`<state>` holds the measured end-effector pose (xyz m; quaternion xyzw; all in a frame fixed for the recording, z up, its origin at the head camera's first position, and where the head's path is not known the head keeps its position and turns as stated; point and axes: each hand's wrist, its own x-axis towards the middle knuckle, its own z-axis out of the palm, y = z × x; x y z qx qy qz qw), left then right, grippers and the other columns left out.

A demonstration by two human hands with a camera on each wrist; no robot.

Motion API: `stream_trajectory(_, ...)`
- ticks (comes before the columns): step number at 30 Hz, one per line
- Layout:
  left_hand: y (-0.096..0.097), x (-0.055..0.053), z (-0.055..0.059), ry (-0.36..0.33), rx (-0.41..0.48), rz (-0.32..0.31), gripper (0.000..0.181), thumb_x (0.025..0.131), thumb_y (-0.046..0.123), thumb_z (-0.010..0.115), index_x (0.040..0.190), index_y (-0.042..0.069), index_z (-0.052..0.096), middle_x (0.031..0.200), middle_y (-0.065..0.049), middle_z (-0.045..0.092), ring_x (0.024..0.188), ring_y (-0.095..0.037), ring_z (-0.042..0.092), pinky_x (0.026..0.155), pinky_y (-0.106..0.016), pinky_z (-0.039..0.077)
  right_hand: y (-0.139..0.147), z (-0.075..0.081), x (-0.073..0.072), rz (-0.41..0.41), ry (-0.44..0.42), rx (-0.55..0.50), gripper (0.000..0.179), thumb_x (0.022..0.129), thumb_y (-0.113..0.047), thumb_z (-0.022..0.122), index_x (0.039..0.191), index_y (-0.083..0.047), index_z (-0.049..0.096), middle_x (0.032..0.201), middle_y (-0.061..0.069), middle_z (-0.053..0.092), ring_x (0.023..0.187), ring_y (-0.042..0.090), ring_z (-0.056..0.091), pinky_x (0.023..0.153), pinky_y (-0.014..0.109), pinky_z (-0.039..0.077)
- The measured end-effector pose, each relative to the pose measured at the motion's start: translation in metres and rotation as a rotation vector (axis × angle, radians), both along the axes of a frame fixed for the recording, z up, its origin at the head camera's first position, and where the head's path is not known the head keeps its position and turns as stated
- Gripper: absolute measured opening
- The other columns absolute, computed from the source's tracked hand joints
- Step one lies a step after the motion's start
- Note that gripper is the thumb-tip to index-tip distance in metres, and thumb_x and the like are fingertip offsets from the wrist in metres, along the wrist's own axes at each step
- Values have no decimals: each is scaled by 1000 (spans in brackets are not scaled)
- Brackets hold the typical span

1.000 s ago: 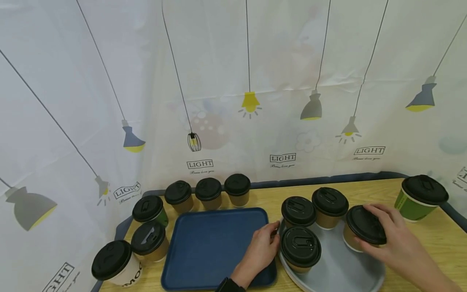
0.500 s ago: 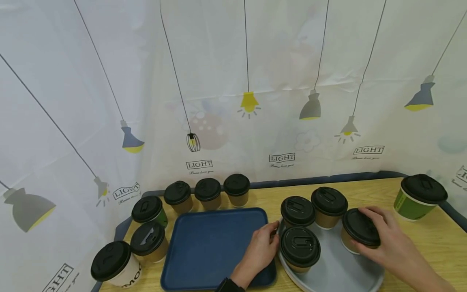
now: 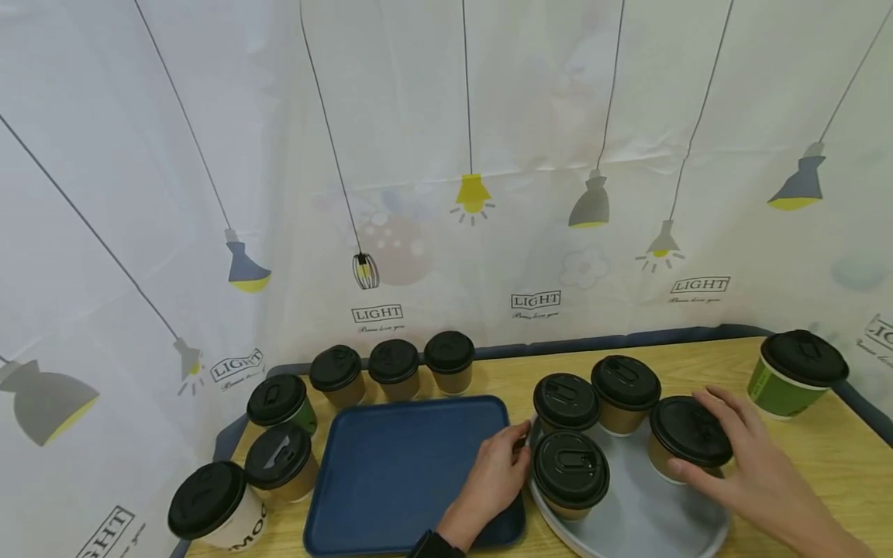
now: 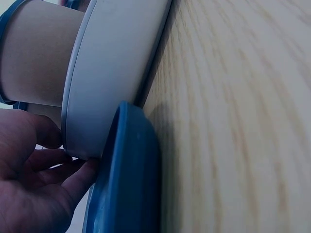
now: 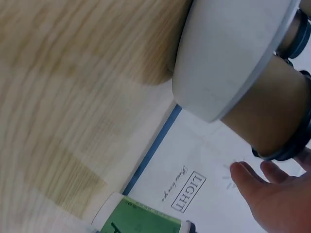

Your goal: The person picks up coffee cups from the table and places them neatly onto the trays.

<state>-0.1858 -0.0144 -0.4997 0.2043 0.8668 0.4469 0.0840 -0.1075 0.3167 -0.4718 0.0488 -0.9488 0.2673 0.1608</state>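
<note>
A round grey tray (image 3: 631, 504) carries several brown paper coffee cups with black lids. At its left rim is my left hand (image 3: 494, 473), thumb and fingers gripping the edge; the left wrist view shows the thumb on the rim and fingertips against the wall (image 4: 104, 82). My right hand (image 3: 749, 473) is spread loosely around the right-hand coffee cup (image 3: 691, 430), which stands upright on the tray. In the right wrist view, fingers (image 5: 243, 177) extend beside that cup (image 5: 272, 107), off its brown side; one is near the lid, and contact there is hard to tell.
A blue rectangular tray (image 3: 412, 473) lies left of the round one. Several lidded cups line its left and back, including a white cup (image 3: 233, 523) and a brown cup (image 3: 449, 364). A green cup (image 3: 791, 380) stands at the far right, before a printed curtain (image 3: 418, 155).
The right-hand cup has shifted slightly left on the round tray and stands more upright. My right fingers have loosened from it. My left hand keeps its place at the rim.
</note>
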Motion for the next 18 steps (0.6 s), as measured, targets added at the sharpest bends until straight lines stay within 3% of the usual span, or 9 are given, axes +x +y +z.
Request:
stream_trajectory(5,-1,0,0,-33,14,-2,40,106,7,56,145,0,57,141,-17,62,124,-28,64,90,-33,58,11,3,5,-35,64,-80,78,96,-29,75,157,2,37,157,33,28,134,61,31,92,77,31)
stream_trajectory(11,-8,4,2,-137,63,-10,37,104,11,61,140,1,60,132,-15,65,112,-24,69,83,-31,59,21,7,3,-121,166,-119,60,103,-21,66,149,11,43,151,36,34,132,61,33,108,73,26)
stream_trajectory(14,-13,9,3,-113,79,-18,28,104,14,62,129,3,66,114,-6,69,95,-14,71,74,-27,58,24,9,2,-154,222,-115,56,103,-19,65,146,11,47,148,36,38,123,60,42,123,35,27)
stream_trajectory(16,-17,10,4,-39,54,-9,18,103,15,62,116,6,72,100,0,70,81,-6,67,67,-25,54,26,10,0,-163,254,-113,54,103,-19,65,144,12,49,147,36,40,118,59,45,113,11,21)
stream_trajectory(18,-21,9,5,31,18,16,13,103,14,63,105,9,75,89,5,68,70,-2,60,61,-24,50,27,11,0,-176,268,-109,52,103,-19,65,143,11,51,146,34,42,113,56,48,94,2,17)
